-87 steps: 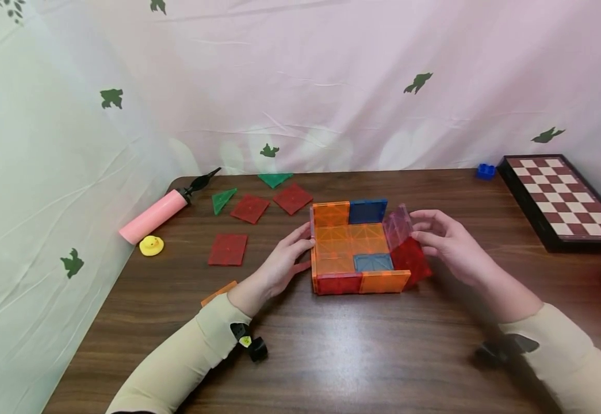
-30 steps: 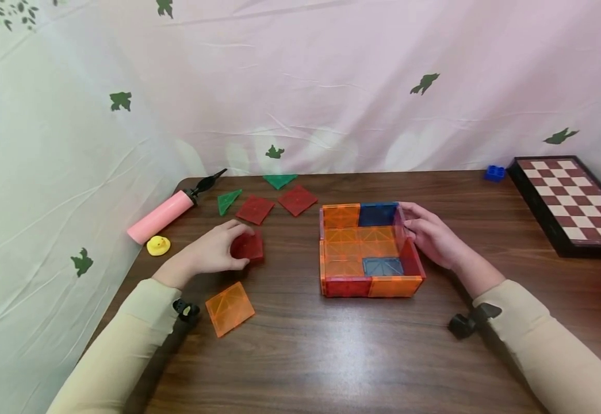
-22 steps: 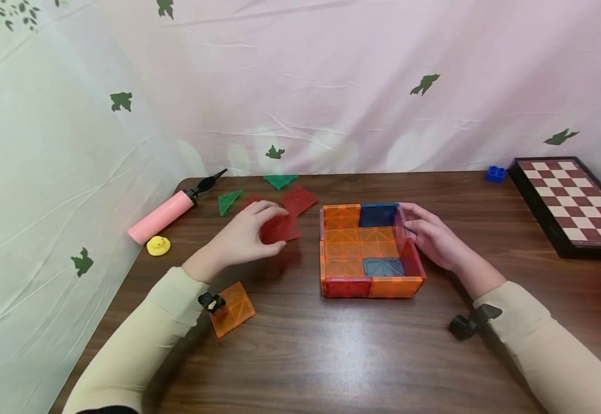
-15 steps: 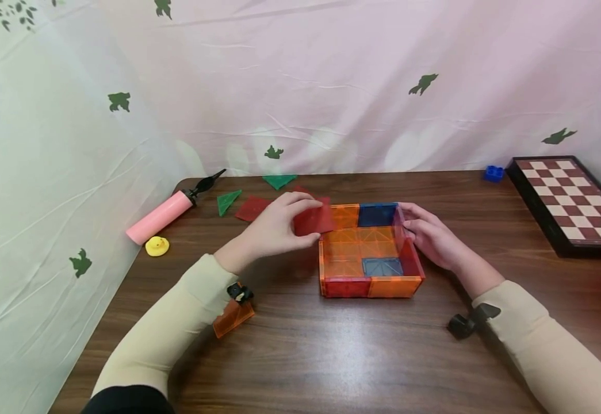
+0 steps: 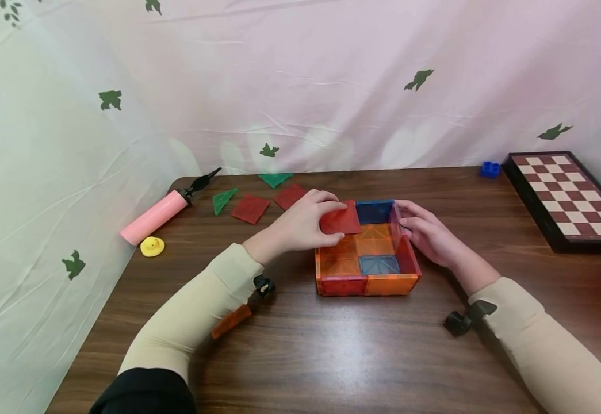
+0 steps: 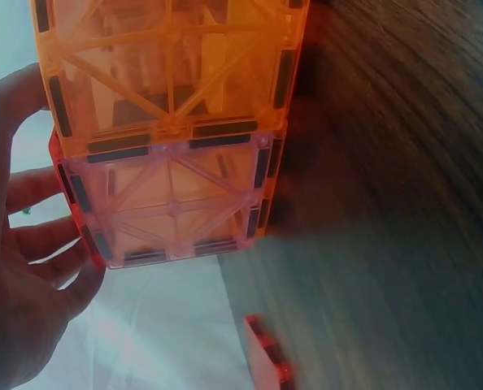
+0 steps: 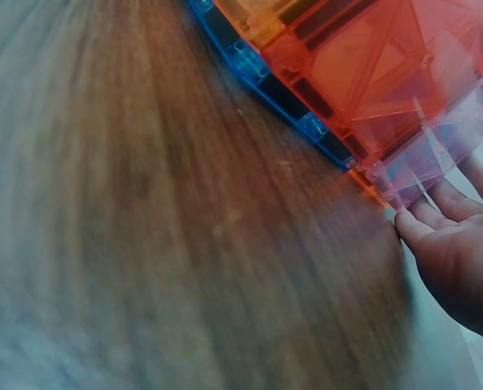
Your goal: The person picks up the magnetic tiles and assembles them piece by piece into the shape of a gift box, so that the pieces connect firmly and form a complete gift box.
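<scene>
A low open box (image 5: 378, 284) of clear magnetic tiles, orange, red, blue and purple, stands on the table. My left hand (image 5: 300, 224) pinches a red square tile (image 5: 345, 218) by its left side, over the box's back left corner, thumb in front and fingers behind. In the left wrist view the hand (image 6: 30, 268) is beyond a purple wall tile (image 6: 176, 203). Against the box's right wall, my right hand (image 5: 429, 233) touches the outside of the purple tile near the back corner. The right wrist view shows those fingers (image 7: 449, 199) extended along the purple tile (image 7: 437, 154).
Two red tiles (image 5: 251, 209) and two green triangle tiles (image 5: 224, 200) lie back left. An orange tile (image 5: 232, 321) is partly under my left forearm. A pink pump (image 5: 154, 217) and yellow duck (image 5: 152, 246) are left; a blue block (image 5: 490, 169) and chessboard (image 5: 569, 195) are right.
The right hand set the right wall upright and stayed there. My left hand left the box's left side, picked up a red tile from the table and carried it right, over the box.
</scene>
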{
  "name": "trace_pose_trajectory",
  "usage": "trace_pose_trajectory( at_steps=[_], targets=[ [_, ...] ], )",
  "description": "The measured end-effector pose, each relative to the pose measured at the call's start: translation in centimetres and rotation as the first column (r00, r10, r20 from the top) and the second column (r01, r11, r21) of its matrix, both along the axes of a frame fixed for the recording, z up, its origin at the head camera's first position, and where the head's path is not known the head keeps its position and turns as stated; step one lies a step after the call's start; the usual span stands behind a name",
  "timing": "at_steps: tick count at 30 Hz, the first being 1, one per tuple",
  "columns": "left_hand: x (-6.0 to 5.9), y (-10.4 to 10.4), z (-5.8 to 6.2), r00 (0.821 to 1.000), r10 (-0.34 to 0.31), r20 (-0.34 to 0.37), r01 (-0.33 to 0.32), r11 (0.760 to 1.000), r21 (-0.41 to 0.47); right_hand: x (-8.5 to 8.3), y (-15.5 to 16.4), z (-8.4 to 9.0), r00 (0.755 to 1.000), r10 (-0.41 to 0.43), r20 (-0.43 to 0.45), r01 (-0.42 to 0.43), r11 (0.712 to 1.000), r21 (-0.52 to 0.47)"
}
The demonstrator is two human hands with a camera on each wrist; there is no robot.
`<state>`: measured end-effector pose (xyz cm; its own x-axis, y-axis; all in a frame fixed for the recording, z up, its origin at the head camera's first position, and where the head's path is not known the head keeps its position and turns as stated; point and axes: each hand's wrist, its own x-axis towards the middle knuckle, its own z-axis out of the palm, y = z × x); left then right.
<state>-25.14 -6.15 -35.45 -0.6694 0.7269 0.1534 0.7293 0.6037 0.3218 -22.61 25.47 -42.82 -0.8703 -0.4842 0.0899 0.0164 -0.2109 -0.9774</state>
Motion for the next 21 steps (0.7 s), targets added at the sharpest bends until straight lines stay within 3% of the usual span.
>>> trace_pose_trajectory(
  at_steps=[15, 21],
  targets=[
    [0.0, -0.1, -0.2, 0.999, -0.022, 0.041, 0.021, 1.000, 0.008, 0.0, 0.0, 0.0, 1.000, 0.004, -0.010, -0.004, 1.000, -0.005],
    [0.8, -1.9, 0.3, 1.000, -0.021, 0.023, 0.020, 0.997, 0.075, 0.0, 0.0, 0.1, 1.000, 0.006, -0.008, -0.006, 1.000, -0.005]
  ],
)
